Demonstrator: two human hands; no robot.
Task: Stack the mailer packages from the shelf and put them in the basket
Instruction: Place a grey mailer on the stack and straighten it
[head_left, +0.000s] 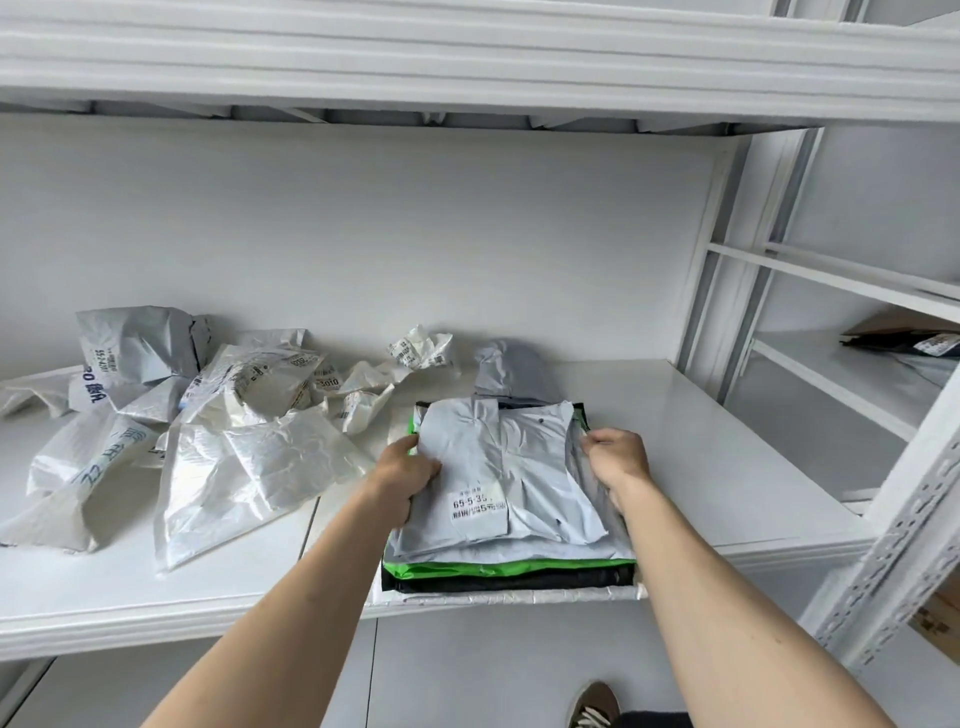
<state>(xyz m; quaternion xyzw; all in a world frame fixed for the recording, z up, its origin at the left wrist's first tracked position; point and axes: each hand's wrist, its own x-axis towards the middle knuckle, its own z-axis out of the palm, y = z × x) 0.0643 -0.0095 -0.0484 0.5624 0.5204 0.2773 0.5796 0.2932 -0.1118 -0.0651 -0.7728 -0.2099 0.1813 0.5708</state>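
A stack of mailer packages (511, 519) lies at the front edge of the white shelf (727, 467), slightly overhanging it. Its top mailer (519, 457) is grey with a white printed label; green, black and white mailers show beneath. My left hand (402, 475) grips the stack's left side, thumb on the top mailer. My right hand (615, 460) grips the right side, fingers curled over the edge. Several loose crumpled white and grey mailers (218, 415) lie scattered on the shelf to the left. A grey mailer (506, 369) sits just behind the stack. No basket is in view.
An upper shelf board (467, 62) hangs overhead. A perforated white upright (898, 530) stands at the right, with another shelf unit beyond holding a dark parcel (919, 340). A shoe (592, 704) shows on the floor below.
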